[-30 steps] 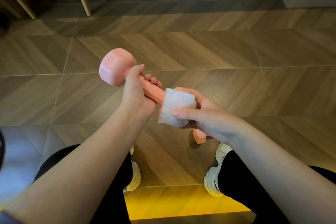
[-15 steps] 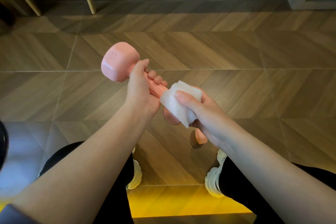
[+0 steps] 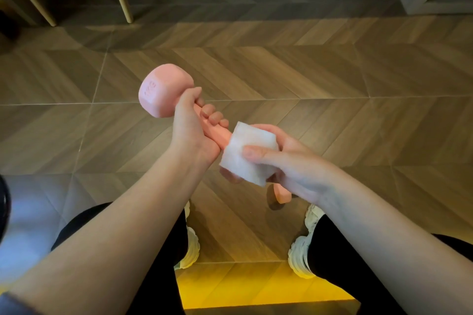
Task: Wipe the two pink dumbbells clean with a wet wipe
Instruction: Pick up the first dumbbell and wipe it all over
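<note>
Illumination: dim, warm, indoor. A yellow glow lies on the floor (image 3: 256, 286) at the near edge; a pale bluish sheen lies near left. The far strip is darkest. The second dumbbell (image 3: 281, 195) casts a soft shadow leftward. Floor lines bow toward the edges; detail is slightly soft.

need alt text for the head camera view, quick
Seen from above, a person's left hand grips the handle of a pink dumbbell while the right hand holds a white wipe round its near end. Below lie a wood-pattern floor, black trousers and pale shoes.
</note>
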`<state>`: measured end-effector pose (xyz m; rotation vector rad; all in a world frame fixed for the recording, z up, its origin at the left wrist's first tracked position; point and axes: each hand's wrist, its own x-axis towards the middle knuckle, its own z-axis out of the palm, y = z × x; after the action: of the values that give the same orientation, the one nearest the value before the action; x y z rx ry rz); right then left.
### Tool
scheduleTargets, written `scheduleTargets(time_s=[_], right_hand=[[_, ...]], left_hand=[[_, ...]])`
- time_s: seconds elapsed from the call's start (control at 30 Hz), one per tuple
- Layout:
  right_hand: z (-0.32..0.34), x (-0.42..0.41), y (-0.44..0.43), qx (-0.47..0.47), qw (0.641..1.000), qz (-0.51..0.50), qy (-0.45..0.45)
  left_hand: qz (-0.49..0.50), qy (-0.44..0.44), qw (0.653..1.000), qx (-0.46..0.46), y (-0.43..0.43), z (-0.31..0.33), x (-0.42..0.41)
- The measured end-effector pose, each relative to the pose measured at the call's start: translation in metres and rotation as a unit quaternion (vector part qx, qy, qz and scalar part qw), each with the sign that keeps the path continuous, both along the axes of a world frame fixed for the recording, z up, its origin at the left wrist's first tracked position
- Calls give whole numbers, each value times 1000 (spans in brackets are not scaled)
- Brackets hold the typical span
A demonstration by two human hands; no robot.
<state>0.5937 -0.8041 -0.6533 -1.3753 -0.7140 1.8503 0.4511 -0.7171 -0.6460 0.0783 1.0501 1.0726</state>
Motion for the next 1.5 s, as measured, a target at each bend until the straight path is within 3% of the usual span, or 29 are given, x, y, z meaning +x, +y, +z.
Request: scheduleTargets(time_s=[0.23, 0.43, 0.5, 0.63, 0.7, 0.87, 1.1, 1.27, 1.5], right_hand=[[-3, -1, 0, -34, 998, -40, -19], [-5, 2, -9, -99, 982, 31, 157], [-9, -3, -10, -68, 989, 7, 131], [-12, -11, -9, 7, 998, -37, -41], [-13, -10, -10, 15, 996, -46, -71], [-12, -7, -11, 11, 998, -6, -61], [-10, 3, -8, -25, 998, -4, 61], [-15, -5, -7, -2, 999, -28, -38], [-14, -2, -6, 17, 998, -60, -31]], left_hand=[[-21, -3, 1000, 17, -2, 3, 7], [8, -5, 1000, 13, -2, -1, 3], [26, 0, 1000, 4, -2, -3, 1], [28, 10, 999, -27, -4, -8, 3], [19, 9, 999, -37, -6, -9, 4], [-5, 10, 1000, -25, -4, -7, 7], [-7, 23, 999, -27, -5, -8, 2], [-7, 11, 999, -35, -6, -8, 5], [-4, -18, 999, -29, -2, -6, 8]])
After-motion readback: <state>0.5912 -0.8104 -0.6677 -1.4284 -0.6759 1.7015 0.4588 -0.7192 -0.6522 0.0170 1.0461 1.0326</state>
